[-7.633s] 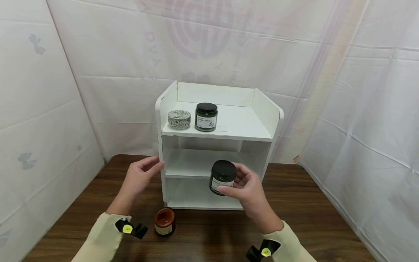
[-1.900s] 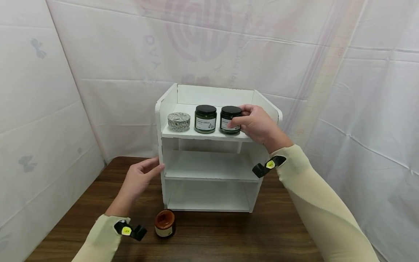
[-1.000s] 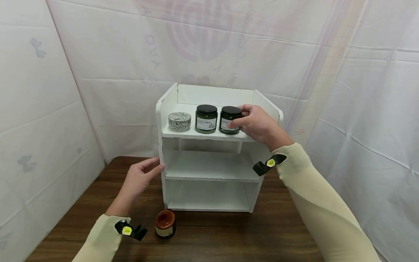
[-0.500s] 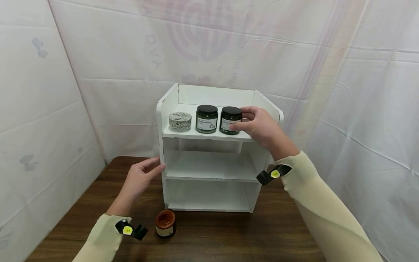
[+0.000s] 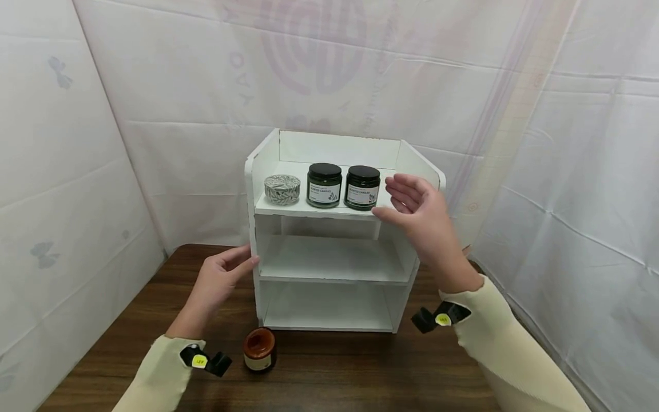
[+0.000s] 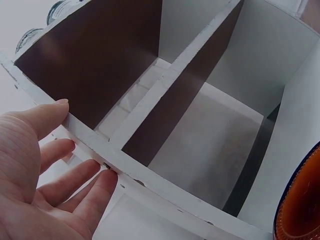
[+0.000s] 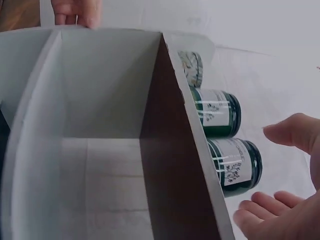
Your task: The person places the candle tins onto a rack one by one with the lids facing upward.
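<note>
My left hand (image 5: 218, 283) holds the left side panel of a white three-tier shelf unit (image 5: 329, 273), thumb at the front edge and fingers along the outer face. The left wrist view shows the same thumb (image 6: 50, 117) and fingertips close up. My right hand (image 5: 424, 220) hangs apart from everything, fingers spread, just right of a dark green scented candle jar (image 5: 362, 189) on the top tier. Left of that jar stands a matching candle jar (image 5: 324, 186), black-lidded and white-labelled. A round leaf-patterned tin (image 5: 282, 190) sits at the left end of this row.
An amber glass jar (image 5: 259, 350) with a pale label stands on the dark wooden table (image 5: 329, 372), in front of the unit's left corner. White sheeting (image 5: 170, 143) encloses the table at the back and sides.
My right hand brought the second green candle jar up to the top tier, let go of it, and drew back to the right and down. The left hand stayed at the panel.
</note>
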`<state>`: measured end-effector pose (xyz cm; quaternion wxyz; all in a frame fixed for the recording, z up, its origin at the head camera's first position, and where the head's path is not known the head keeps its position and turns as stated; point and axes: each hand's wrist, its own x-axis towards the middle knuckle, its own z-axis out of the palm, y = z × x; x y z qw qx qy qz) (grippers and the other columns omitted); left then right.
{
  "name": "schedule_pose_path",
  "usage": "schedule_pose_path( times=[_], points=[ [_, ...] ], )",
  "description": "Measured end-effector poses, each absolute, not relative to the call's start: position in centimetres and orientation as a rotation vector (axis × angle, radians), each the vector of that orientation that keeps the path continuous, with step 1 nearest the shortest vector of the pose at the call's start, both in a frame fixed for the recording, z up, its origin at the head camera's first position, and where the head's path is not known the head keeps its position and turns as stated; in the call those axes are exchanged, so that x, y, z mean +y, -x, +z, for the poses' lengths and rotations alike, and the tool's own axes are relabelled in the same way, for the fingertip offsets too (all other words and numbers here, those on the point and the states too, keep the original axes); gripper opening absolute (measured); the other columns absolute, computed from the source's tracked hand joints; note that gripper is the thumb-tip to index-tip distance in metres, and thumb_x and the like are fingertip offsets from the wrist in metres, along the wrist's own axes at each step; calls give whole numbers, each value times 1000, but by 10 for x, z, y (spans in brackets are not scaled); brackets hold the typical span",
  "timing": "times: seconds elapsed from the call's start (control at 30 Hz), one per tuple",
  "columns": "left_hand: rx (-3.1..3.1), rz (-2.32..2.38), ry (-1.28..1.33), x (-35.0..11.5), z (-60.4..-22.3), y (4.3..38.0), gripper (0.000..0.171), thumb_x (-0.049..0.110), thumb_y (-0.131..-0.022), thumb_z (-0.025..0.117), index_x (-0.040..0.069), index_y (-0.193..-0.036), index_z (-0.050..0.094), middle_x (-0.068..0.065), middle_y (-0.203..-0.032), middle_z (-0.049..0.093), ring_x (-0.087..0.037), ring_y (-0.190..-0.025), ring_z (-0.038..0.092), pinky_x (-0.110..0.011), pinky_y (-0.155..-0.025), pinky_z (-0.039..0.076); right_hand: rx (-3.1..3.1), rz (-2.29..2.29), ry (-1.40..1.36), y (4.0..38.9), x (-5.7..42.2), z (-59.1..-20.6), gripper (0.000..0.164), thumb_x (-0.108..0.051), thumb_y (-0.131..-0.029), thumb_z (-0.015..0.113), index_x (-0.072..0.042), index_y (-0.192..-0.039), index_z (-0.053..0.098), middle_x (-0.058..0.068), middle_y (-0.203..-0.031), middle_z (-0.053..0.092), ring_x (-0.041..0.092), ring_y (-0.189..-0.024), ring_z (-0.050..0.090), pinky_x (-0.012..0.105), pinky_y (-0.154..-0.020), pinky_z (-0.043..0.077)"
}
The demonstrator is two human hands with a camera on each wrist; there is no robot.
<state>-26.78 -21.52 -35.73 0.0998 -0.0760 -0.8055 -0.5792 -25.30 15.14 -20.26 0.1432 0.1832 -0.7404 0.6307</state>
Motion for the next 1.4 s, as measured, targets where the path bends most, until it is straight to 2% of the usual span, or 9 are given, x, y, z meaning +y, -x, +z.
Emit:
schedule_pose_path(
  times=[0.13, 0.27, 0.43, 0.5, 0.73, 0.9, 1.17, 1.4],
  points=[
    [-2385, -1707, 219, -216, -357, 268, 62, 45, -97, 70, 11, -147, 57, -10, -149, 58, -21, -133, 54, -10, -89, 47, -2047, 1825, -557, 245, 152, -215, 72, 1, -84, 82, 2, -146, 46, 14, -148, 57, 22, -139, 54, 26, -111, 45],
    [-2389, -1701, 220, -216, -356, 268, 62, 46, -97, 70, 12, -147, 57, -10, -149, 58, -21, -134, 53, -9, -90, 47, -1921, 1811, -629, 239, 151, -231, 67, 10, -80, 81, 3, -140, 52, 14, -144, 60, 22, -136, 57, 27, -109, 46],
    [-2388, -1707, 222, -216, -355, 267, 63, 46, -97, 70, 12, -148, 56, -9, -150, 57, -25, -138, 51, -9, -90, 46, -1812, 1779, -752, 231, 147, -258, 65, 17, -76, 80, 5, -136, 57, 20, -142, 60, 28, -135, 58, 30, -110, 46],
    [-2389, -1705, 222, -216, -355, 266, 63, 47, -97, 69, 13, -148, 56, -9, -151, 57, -25, -138, 51, -9, -90, 46, -1798, 1781, -789, 227, 145, -270, 65, 18, -76, 80, 6, -136, 57, 22, -142, 59, 29, -135, 58, 32, -111, 46],
    [-2400, -1689, 215, -216, -355, 265, 64, 48, -97, 69, 12, -148, 56, -9, -151, 56, -26, -137, 52, -9, -89, 46, -1804, 1801, -839, 216, 135, -306, 65, 14, -77, 81, 5, -136, 56, 16, -142, 62, 30, -136, 57, 34, -112, 45],
    [-2400, -1681, 218, -215, -356, 265, 64, 47, -97, 69, 11, -148, 56, -10, -150, 57, -27, -137, 52, -9, -89, 46, -1799, 1801, -846, 211, 126, -327, 62, 12, -79, 81, 4, -136, 58, 21, -142, 61, 26, -134, 58, 34, -112, 46],
    [-2400, -1673, 217, -215, -356, 265, 64, 48, -97, 69, 11, -147, 57, -10, -150, 57, -26, -137, 52, -9, -89, 46, -1727, 1841, -931, 213, 110, -365, 59, 17, -77, 79, 13, -131, 57, 26, -135, 64, 24, -129, 62, 34, -109, 49],
    [-2404, -1663, 216, -216, -356, 266, 63, 48, -96, 70, 12, -147, 57, -9, -149, 58, -26, -136, 53, -10, -88, 47, -1696, 1891, -965, 214, 96, -392, 57, 16, -78, 78, 14, -131, 56, 30, -133, 63, 26, -129, 63, 33, -109, 49]
  ],
)
